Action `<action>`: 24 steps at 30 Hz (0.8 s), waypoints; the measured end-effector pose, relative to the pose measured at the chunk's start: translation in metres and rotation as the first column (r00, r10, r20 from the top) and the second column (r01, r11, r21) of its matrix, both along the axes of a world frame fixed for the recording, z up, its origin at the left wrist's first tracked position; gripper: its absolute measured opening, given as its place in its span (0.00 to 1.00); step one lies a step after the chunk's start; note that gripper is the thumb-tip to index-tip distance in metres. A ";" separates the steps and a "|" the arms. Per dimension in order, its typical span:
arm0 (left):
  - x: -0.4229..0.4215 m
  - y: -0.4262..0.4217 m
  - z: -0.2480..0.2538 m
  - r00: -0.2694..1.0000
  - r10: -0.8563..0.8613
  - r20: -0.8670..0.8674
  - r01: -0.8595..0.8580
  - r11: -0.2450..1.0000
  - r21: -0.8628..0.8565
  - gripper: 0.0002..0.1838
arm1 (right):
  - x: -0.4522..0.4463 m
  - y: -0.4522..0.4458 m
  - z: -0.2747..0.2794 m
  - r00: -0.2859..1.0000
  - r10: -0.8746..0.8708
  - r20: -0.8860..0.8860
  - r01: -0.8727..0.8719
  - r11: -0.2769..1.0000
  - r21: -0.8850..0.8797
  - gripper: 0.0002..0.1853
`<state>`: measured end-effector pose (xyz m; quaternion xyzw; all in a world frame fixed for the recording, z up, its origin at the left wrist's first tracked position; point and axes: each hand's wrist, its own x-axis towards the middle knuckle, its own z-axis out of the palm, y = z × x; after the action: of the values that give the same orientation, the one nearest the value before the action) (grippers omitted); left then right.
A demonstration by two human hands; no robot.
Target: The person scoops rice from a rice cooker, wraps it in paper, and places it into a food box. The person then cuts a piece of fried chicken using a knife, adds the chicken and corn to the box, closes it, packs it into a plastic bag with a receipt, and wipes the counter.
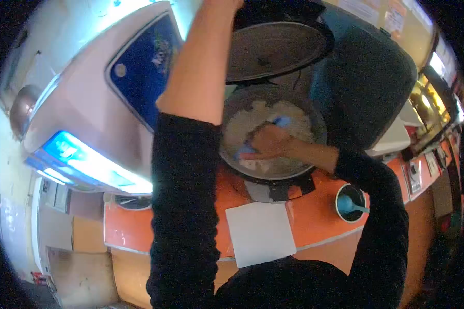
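"Inside the round pot [318,126], what is shown?"

"White, grain-like contents [252,118], with the right hand [270,141] closed on a blurred blue utensil [282,121] among them."

"And the left hand?"

"Apart from the right, beyond the upper edge of view; its grip cannot be told."

"How advanced is the work?"

"Apparently midway: the lid [278,49] is already raised and the utensil in place, but plentiful contents still lie uncovered in the pot."

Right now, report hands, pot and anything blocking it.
Left hand out of view above. Right hand grips blurred blue item at pot of white food. Lid raised, not blocking.
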<state>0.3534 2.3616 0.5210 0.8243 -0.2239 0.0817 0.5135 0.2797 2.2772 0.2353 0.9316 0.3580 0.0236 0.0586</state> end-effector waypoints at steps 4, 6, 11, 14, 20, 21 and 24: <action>0.029 -0.006 -0.012 0.997 -0.058 0.050 0.056 0.997 0.047 0.34 | -0.040 -0.007 0.024 0.983 -0.156 -0.095 0.160 0.986 0.042 0.39; 0.048 -0.020 -0.018 0.992 -0.067 0.108 0.061 0.996 0.065 0.31 | -0.054 -0.026 -0.004 0.986 -0.165 0.031 0.163 0.984 0.071 0.34; 0.090 -0.034 -0.019 0.976 -0.070 0.205 0.061 0.997 0.053 0.27 | -0.003 -0.059 -0.042 0.965 -0.194 0.174 0.187 0.981 0.056 0.29; 0.093 -0.028 -0.021 0.876 -0.087 0.475 0.193 0.964 -0.180 0.22 | 0.039 -0.009 -0.008 0.974 -0.175 0.142 0.163 0.982 0.089 0.30; 0.085 -0.026 -0.012 0.891 -0.125 0.437 0.169 0.984 -0.064 0.24 | 0.085 0.082 0.018 0.998 -0.048 0.039 0.045 0.996 0.076 0.31; 0.070 -0.019 -0.012 0.937 -0.119 0.330 0.161 0.981 -0.105 0.26 | 0.088 0.081 0.009 0.999 -0.045 0.017 0.043 0.996 0.072 0.31; 0.048 -0.005 -0.009 0.938 -0.179 0.298 0.228 0.964 -0.137 0.29 | 0.086 0.075 0.006 0.999 -0.033 -0.015 0.034 0.996 0.080 0.32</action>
<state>0.4015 2.3562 0.5119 0.7300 -0.3715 0.1636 0.5499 0.3660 2.3518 0.2412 0.9392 0.3414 0.0307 0.0189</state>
